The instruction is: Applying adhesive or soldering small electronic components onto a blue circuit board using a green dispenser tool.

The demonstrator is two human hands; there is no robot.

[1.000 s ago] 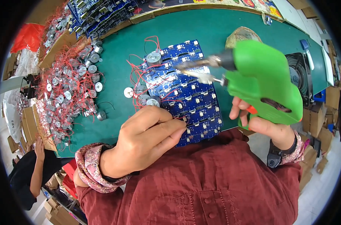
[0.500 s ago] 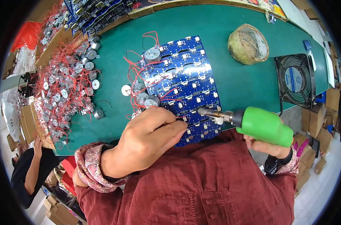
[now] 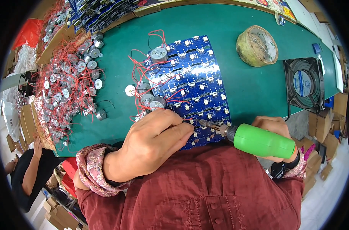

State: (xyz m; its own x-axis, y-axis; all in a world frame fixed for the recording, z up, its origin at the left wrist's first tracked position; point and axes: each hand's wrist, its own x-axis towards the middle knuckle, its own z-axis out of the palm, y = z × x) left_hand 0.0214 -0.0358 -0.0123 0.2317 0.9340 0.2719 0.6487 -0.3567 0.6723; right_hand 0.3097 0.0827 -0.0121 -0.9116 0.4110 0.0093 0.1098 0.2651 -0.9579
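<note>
- While the blue board [image 3: 201, 92] lies flat on the green table [image 3: 255, 92], reaching its near edge about midway along, small pale parts stand in rows across it.
- Along the board's left edge sits a cluster of motors [image 3: 158, 102]; one more motor [image 3: 158, 55] sits at its far left corner. Red wires [image 3: 142, 69] loop off them, some running onto the board.
- The left hand [image 3: 147, 145] is over the table's near edge, its fingertips pinched together at the board, beside a red wire end. Whether they grasp that wire I cannot tell.
- The right hand [image 3: 274, 124] is beyond the board's near right corner, its fingers wrapped round the green iron [image 3: 259, 141]. The iron's tip points left over the board, just beside the left fingertips; contact is too small to tell.
- A pile [image 3: 73, 88] of wired motors fills the table's left edge, with one loose motor [image 3: 101, 114] just beside it.
- At the far left corner are stacked boards [image 3: 101, 15].
- Toward the table's far right stands a hollow, yellowish ring [image 3: 248, 48].
- A black fan [image 3: 304, 83] lies by the right edge.
- Past the near left corner shows a co-worker's arm [image 3: 30, 174].
</note>
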